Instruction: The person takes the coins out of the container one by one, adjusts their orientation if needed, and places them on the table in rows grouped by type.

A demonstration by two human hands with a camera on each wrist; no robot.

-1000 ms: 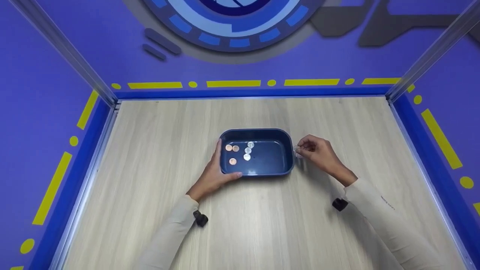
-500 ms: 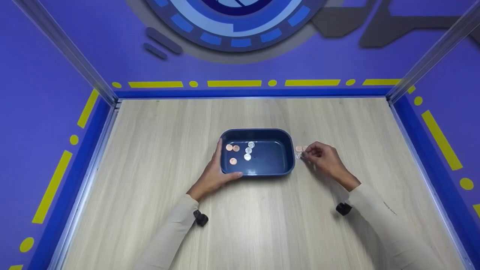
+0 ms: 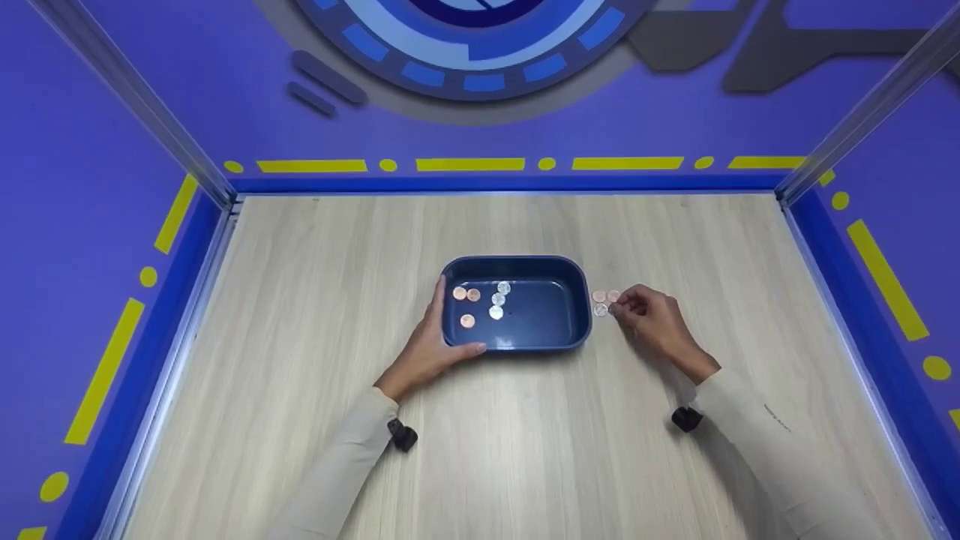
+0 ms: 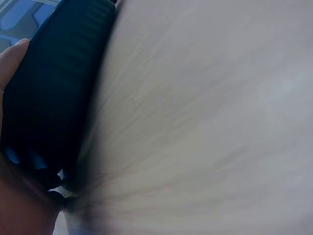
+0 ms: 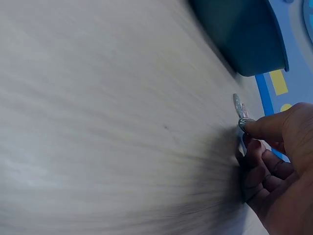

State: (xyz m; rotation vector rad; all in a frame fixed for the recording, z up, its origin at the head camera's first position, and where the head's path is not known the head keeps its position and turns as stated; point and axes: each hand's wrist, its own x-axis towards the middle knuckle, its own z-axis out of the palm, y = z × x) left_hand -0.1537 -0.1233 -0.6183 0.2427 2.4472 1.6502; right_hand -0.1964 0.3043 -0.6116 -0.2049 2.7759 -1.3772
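Note:
A dark blue rectangular tub (image 3: 536, 322) stands on the table. My left hand (image 3: 426, 352) grips its left end, with the thumb at the near rim and the fingers along the side. Inside lie three copper coins (image 3: 467, 321) and three silver coins (image 3: 498, 299). Just right of the tub, two copper coins (image 3: 598, 296) and a silver coin (image 3: 600, 309) lie flat on the table. Beside them my right hand (image 3: 658, 322) pinches another silver coin (image 5: 243, 123) between thumb and finger, low over the table. Its remaining fingers are curled under.
The pale wood-grain table (image 3: 480, 450) is walled on the far, left and right sides by blue panels (image 3: 337, 135) with yellow marks. Black wrist cameras (image 3: 403, 435) hang at both sleeves.
My right hand has moved right and slightly nearer, away from the tub's right rim, uncovering the coins on the table. My left hand keeps its grip on the tub.

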